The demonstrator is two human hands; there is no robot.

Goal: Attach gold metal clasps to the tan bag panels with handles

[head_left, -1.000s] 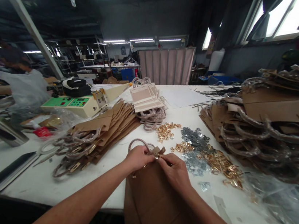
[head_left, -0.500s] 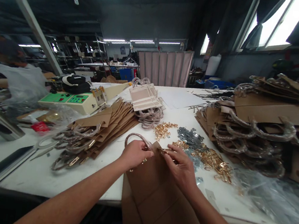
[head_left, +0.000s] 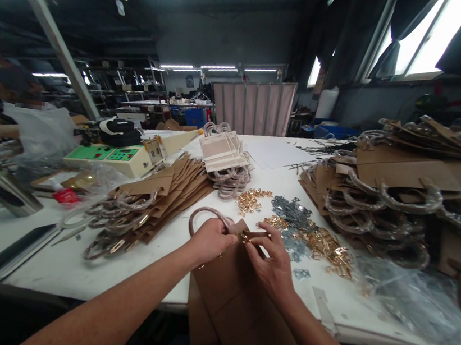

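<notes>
- Gripping the top edge of a brown bag [head_left: 234,303] at the near side of the table: left hand [head_left: 211,240], fingers curled closed over the edge just where the handle joins.
- Set close to the right of it, at the same top edge: right hand [head_left: 272,263], thumb and forefinger drawn together on a small gold fitting [head_left: 247,236]. Exact hold hard to make out, apparently between the fingertips.
- Brown bag: lying flat, top end on the white table [head_left: 51,273], lower part hanging over the near edge between the two forearms.
- Wrapped handle [head_left: 201,215]: one loop, fixed to the bag top, arching out beyond the left hand and resting on the table.
- Loose gold hardware [head_left: 328,249]: scattered heap just right of the right hand.
- Silver plates [head_left: 293,210]: heap behind the gold hardware, touching it.
- Smaller gold heap [head_left: 252,199]: beyond the hands, apart from the bag.
- Fanned brown bags [head_left: 168,190]: overlapping row with handles, left of the hands.
- Tall stack of bags [head_left: 403,178]: far right, handles hanging toward the table.
- Cream bags [head_left: 224,152]: short stack, far centre.
- Control box [head_left: 107,156]: green panel, behind the fanned row.
- Clear plastic sheet [head_left: 420,310]: crumpled, near right corner.
- Another person [head_left: 36,130]: far left, blurred.
</notes>
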